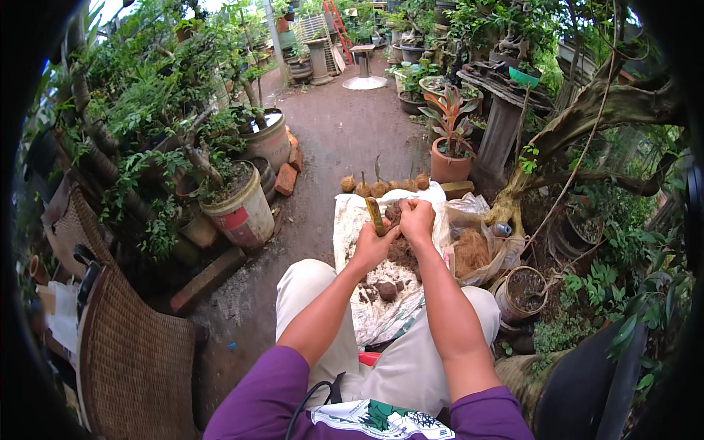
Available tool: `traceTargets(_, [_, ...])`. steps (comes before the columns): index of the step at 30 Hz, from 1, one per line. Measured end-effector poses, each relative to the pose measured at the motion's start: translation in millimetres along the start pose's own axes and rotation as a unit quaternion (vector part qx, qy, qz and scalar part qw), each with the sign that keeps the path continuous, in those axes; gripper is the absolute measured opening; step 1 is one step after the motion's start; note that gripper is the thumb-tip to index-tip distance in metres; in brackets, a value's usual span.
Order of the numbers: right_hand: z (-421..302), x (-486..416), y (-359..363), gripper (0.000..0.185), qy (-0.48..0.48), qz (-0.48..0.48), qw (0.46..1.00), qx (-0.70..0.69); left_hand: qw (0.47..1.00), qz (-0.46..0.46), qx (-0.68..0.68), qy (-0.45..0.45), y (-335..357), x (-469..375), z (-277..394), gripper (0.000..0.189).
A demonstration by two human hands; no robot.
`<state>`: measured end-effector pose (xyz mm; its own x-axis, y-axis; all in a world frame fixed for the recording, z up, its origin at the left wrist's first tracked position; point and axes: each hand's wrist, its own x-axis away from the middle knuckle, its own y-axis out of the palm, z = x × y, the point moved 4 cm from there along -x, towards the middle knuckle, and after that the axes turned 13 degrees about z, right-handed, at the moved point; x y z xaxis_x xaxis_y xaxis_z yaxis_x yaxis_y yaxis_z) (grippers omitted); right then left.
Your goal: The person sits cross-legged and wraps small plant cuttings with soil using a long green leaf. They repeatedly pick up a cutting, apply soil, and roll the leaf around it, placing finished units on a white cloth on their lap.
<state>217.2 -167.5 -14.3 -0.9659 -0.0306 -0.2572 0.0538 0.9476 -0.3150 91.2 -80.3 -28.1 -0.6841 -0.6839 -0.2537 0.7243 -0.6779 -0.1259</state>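
Note:
My left hand (375, 243) grips a yellow-green piece of plant stem (375, 213), which points up and away from me. Close beside it, my right hand (417, 221) has its fingers pinched on a dark brown clump of soil or fibre (392, 213). Both hands are above a white woven sack (347, 220) spread between my knees. Loose brown soil (401, 254) lies on the sack under my wrists. Nearer to me rests a dark rounded lump (387, 291) with crumbs around it. Along the sack's far edge sit several brown balls (378, 190), some with shoots.
To the right, a clear plastic bag (499, 254) holds brown coir fibre (471, 253). A terracotta pot (451, 160) with a red-leaved plant stands beyond it. Large potted trees, one in a white bucket (242, 206), line the left. A wicker chair (137, 352) is at lower left.

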Motion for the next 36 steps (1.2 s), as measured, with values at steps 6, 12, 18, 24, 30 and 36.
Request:
traceTargets(6, [23,-18,6,0.027,0.016,-0.154,0.983,-0.097,1.000,-0.008,-0.025,-0.013,-9,11,8,0.028])
traceTargets(12, [-6,8,-13,0.027,0.090,-0.307,0.945,-0.066,0.992,-0.083,-0.071,-0.062,-26,2,-2,0.019])
traceTargets(18, [-2,5,-11,0.023,-0.048,-0.319,0.942,-0.089,0.992,-0.044,-0.100,-0.069,-26,-5,-6,0.020])
traceTargets(24, [-2,5,-6,0.023,-0.097,-0.174,0.979,-0.031,0.997,0.016,-0.080,-0.016,-16,4,6,0.020])
traceTargets(30, [-11,8,-7,0.019,-0.076,-0.097,0.990,-0.065,0.998,0.021,-0.057,-0.003,-13,5,12,0.023])
traceTargets(36, [-14,6,-9,0.017,-0.061,-0.091,0.992,-0.066,1.000,0.018,-0.012,0.014,-8,3,0,0.024])
